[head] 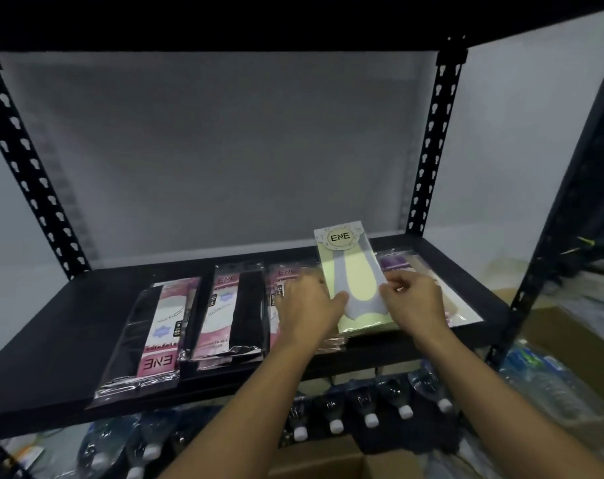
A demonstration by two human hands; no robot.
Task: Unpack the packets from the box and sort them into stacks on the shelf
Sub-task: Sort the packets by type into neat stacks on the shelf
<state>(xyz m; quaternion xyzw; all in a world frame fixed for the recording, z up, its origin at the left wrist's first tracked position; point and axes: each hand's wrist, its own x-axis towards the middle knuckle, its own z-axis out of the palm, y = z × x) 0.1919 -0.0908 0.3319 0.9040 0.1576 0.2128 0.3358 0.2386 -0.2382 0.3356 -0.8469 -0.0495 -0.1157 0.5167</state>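
**A:** What lies on the shelf (68, 305), starting from the left?

**B:** On the black board, near the front edge, a stack of packets (148, 337), black and pink, with the ENE name at the near end and upside down. Just right of it is a second stack (229, 312) in the same colours, with its ENE header at the far end. A third pink stack (279, 278) comes next, largely hidden behind the left hand (309, 302).

**A:** And the hands?

**B:** Both are clamped on one pale green packet (352, 267) with a round ENE label at its far end. The left hand holds its left edge with the thumb laid on the front. The right hand (412, 299) pinches the right edge, fingers curled. The packet is tilted, label end raised and away. Its near end is down at a low pile of similar packets, but I cannot tell whether it touches.

**A:** Further right?

**B:** A purple-headed stack (393, 262) in clear wrapping, partly behind the right hand, near the board's right end.

**A:** Below the board?

**B:** A row of water bottles (371, 414) with white caps, and nearest the camera an open cardboard box (328, 458), between the forearms.
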